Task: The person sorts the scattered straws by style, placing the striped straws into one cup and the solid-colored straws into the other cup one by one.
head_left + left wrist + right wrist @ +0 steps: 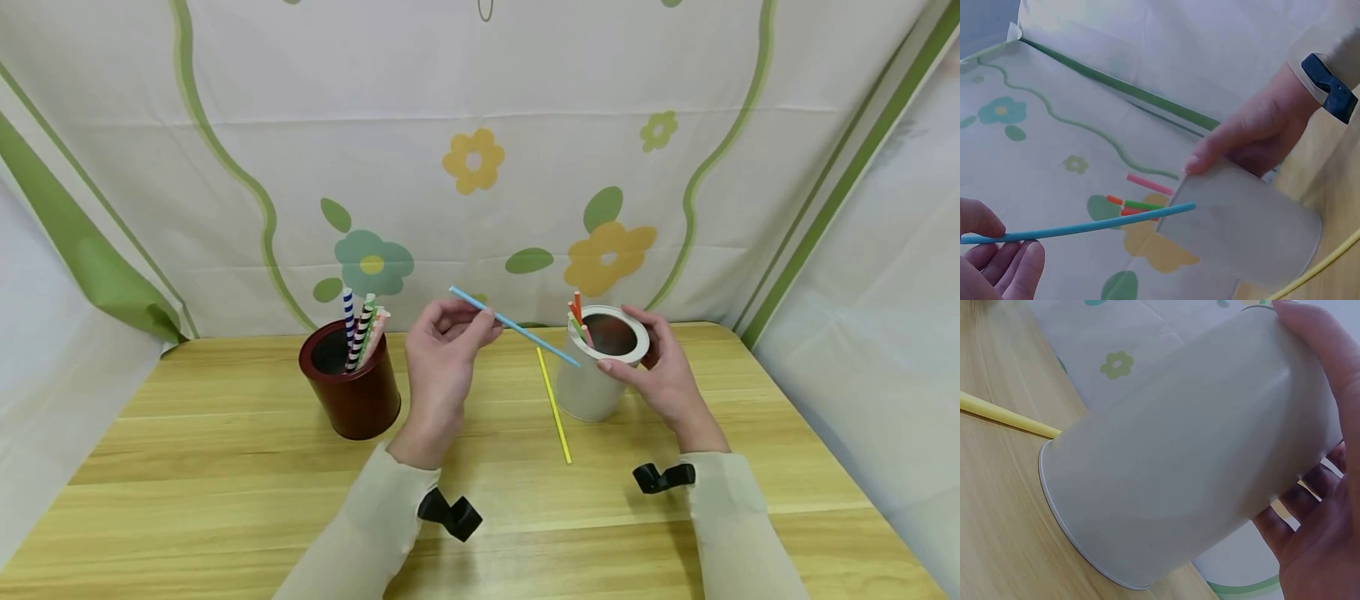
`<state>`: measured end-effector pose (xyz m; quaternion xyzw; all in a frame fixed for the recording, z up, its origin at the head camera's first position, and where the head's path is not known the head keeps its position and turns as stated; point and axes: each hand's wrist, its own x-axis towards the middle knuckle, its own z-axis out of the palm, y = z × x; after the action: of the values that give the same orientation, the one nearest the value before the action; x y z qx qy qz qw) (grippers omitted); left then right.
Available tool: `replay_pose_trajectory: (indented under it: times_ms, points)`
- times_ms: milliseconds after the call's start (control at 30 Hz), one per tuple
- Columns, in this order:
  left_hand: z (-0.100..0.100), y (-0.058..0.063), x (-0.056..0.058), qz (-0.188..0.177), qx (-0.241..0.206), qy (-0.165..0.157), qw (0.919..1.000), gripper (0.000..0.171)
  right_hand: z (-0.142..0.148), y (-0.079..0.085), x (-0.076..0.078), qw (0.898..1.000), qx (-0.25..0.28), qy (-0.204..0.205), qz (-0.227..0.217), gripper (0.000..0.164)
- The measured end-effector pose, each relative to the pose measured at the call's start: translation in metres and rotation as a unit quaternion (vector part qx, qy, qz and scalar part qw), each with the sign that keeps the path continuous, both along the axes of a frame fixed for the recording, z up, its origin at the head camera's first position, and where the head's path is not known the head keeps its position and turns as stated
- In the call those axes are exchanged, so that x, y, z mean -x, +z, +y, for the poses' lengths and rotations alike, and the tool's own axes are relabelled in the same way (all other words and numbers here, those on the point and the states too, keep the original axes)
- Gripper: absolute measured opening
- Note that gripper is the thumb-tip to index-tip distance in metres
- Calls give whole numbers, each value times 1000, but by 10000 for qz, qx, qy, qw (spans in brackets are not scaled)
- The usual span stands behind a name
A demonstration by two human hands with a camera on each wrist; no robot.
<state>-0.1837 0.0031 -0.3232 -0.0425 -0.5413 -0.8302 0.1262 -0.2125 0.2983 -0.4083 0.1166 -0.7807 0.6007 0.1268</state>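
Observation:
My left hand pinches a light blue straw between thumb and fingers. It slants down to the right, and its lower end overlaps the side of a white canister in the head view. Around the canister's upper right side my right hand curls, thumb near the rim and fingers behind. Several orange, green and pink straws lean inside at the left of its opening. On the table beside the canister's base lies a yellow straw. The right wrist view shows mostly the canister's plain wall.
A dark red canister stands at the left, holding several striped and pink straws. Behind the wooden table hangs a flower-patterned curtain, with plain white cloth at both sides.

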Motion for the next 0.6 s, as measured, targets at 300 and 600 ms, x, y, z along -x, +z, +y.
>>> replay_pose_trajectory:
  times_ms: [300, 600]
  points:
    - [0, 17, -10, 814, 249, 407, 9955, 13, 0, 0, 1, 10000, 54, -1, -3, 83]
    - [10, 21, -7, 962, 285, 450, 9939, 13, 0, -2, 1, 10000, 62, -14, 20, 82]
